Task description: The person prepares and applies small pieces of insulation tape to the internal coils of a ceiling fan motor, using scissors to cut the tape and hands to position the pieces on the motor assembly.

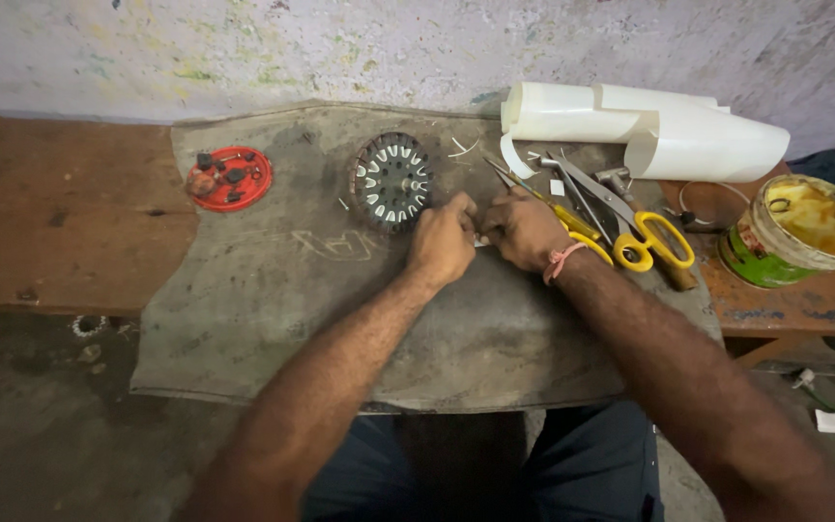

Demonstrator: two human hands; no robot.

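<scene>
- Head view: the left hand (444, 242) and right hand (524, 228) meet at the middle of the grey board (273, 319), fingers curled shut, pinching a small white strip (480, 240) between them.
- The person seems to be folding or shaping this strip, just beside the slotted round core (391, 180).
- The next move likely calls for a firm, even pinch; yellow-handled scissors (657, 242) lie near the right wrist.
</scene>
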